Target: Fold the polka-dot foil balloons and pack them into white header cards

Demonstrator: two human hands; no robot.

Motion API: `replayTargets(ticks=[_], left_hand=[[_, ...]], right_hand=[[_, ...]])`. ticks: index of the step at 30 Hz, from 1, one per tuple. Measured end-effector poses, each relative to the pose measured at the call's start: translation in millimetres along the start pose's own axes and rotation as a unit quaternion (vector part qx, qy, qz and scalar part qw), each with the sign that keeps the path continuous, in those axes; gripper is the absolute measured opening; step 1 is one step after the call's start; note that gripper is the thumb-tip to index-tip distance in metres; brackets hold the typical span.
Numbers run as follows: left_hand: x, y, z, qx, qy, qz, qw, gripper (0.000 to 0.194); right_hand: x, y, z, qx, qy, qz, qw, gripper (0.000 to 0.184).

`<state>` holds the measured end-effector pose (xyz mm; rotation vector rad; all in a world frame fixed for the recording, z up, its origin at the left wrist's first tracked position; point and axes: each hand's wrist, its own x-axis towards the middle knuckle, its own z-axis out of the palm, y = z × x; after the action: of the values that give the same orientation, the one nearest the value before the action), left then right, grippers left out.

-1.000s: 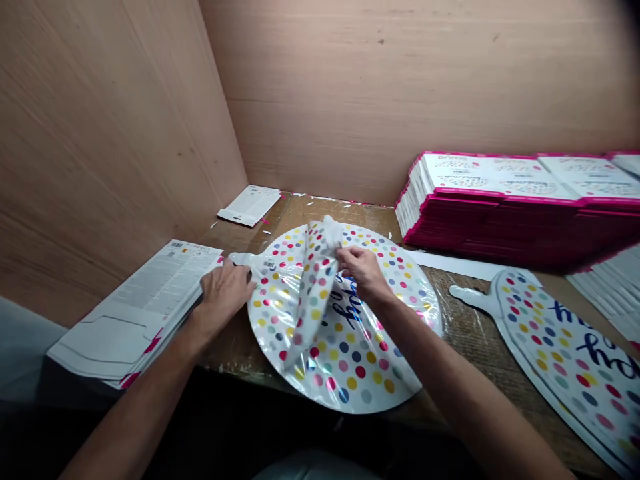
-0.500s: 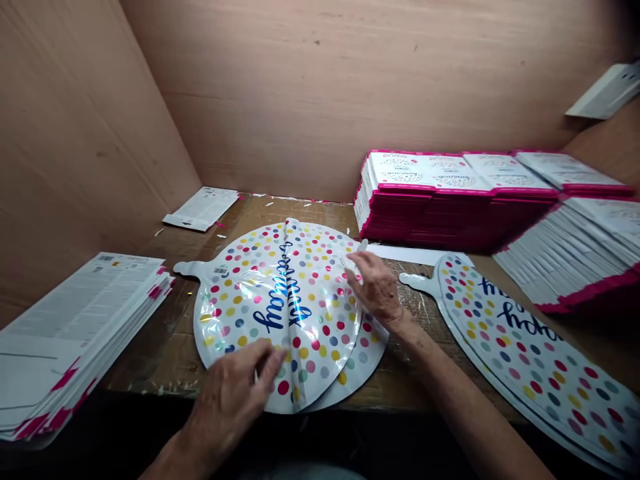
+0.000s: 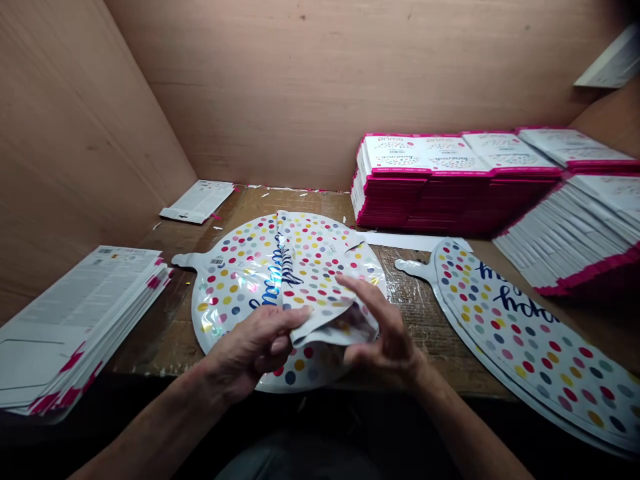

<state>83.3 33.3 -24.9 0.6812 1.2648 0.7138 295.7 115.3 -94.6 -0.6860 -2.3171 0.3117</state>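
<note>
A round foil balloon point(image 3: 235, 287) with multicoloured polka dots and blue script lies on the wooden table point(image 3: 425, 320), its neck tab pointing left. Its near part is folded up over the middle into a doubled flap point(image 3: 320, 293). My left hand point(image 3: 250, 347) pinches the flap's near left edge. My right hand point(image 3: 385, 340) holds the flap's right side with spread fingers. Part of the script is hidden beneath the fold.
A second dotted foil balloon point(image 3: 520, 333) lies to the right. Stacks of pink-edged packaged cards point(image 3: 450, 180) stand at the back right. A pile of printed sheets point(image 3: 85, 320) sits at the left, with a loose sheet point(image 3: 197, 202) by the plywood wall point(image 3: 325, 87).
The balloon's near part has been lifted and folded up over the middle. My hands have come together on the fold, and the view has shifted slightly upward.
</note>
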Motion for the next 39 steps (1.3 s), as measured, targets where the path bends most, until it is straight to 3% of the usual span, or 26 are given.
replayTargets(ticks=[2,4,7,9,11,12,13,15,18,22,25,27,30,33,37,39], left_hand=[[-6,12,0.8,-0.015,0.003,0.017,1.0,0.052],[-9,12,-3.9,0.03,-0.011,0.008,0.999,0.052],[-6,0,-22.3,0.228,-0.011,-0.014,0.973,0.057],[3,-5,-35.0,0.391,0.083,0.029,0.916,0.055],[20,-4,-42.4,0.487,0.22,0.154,0.831,0.045],[31,-3,-44.4,0.509,0.262,0.232,0.787,0.041],[42,-1,-45.9,0.522,0.27,0.305,0.749,0.041],[66,0,-50.9,0.55,0.202,0.395,0.708,0.043],[88,-4,-68.1,0.576,0.098,0.374,0.721,0.045],[90,-4,-95.7,0.499,0.069,0.323,0.801,0.062],[92,9,-100.7,0.428,0.083,0.272,0.858,0.067],[101,17,-96.2,0.409,0.174,0.214,0.87,0.06],[121,24,-89.0,0.378,0.311,0.15,0.859,0.038],[139,23,-89.0,0.353,0.352,0.138,0.856,0.025],[144,22,-86.9,0.35,0.375,0.147,0.846,0.048],[143,23,-80.5,0.379,0.414,0.18,0.808,0.058]], right_hand=[[-17,-8,3,-0.049,0.038,-0.05,0.997,0.09],[-29,0,10,-0.1,0.067,-0.041,0.992,0.081],[-37,26,13,-0.13,0.045,-0.004,0.99,0.071],[-38,40,9,-0.143,-0.013,-0.028,0.989,0.064],[-37,47,3,-0.159,-0.066,-0.068,0.983,0.055],[-35,49,1,-0.164,-0.084,-0.082,0.979,0.051],[-34,51,-1,-0.165,-0.097,-0.093,0.977,0.049],[-28,55,-7,-0.156,-0.123,-0.105,0.974,0.048],[-6,65,-22,-0.083,-0.198,-0.068,0.974,0.046],[59,88,-40,0.113,-0.287,0.151,0.939,0.026],[114,110,-36,0.182,-0.225,0.297,0.91,0.029],[134,124,-25,0.175,-0.136,0.367,0.903,0.039],[125,138,-9,0.162,-0.017,0.423,0.891,0.053],[86,144,2,0.184,0.06,0.409,0.892,0.06],[53,152,15,0.069,0.102,0.401,0.908,0.055],[53,157,22,0.027,0.107,0.408,0.906,0.051]])
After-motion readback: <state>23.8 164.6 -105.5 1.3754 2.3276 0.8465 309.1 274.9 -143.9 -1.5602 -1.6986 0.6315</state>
